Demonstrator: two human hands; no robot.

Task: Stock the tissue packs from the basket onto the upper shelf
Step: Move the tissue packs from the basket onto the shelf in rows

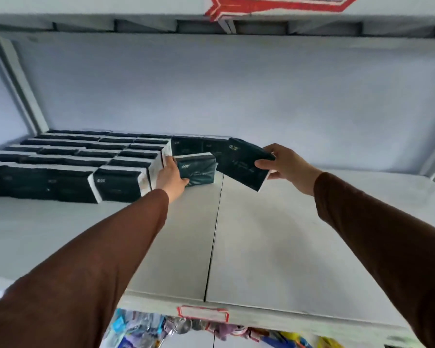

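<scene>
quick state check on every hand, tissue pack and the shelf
left hand: grips a pack standing on the shelf
left pack: upright beside the stocked rows
right hand: holds a tilted pack
right pack: tilted, not yet set down
stocked rows: fill the left side
shelf: right part bare

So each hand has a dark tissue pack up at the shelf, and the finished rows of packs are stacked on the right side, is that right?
Nearly. The head view shows the left hand and right hand each holding a dark tissue pack at the shelf, but the finished rows are stacked on the left side, not the right.
</scene>
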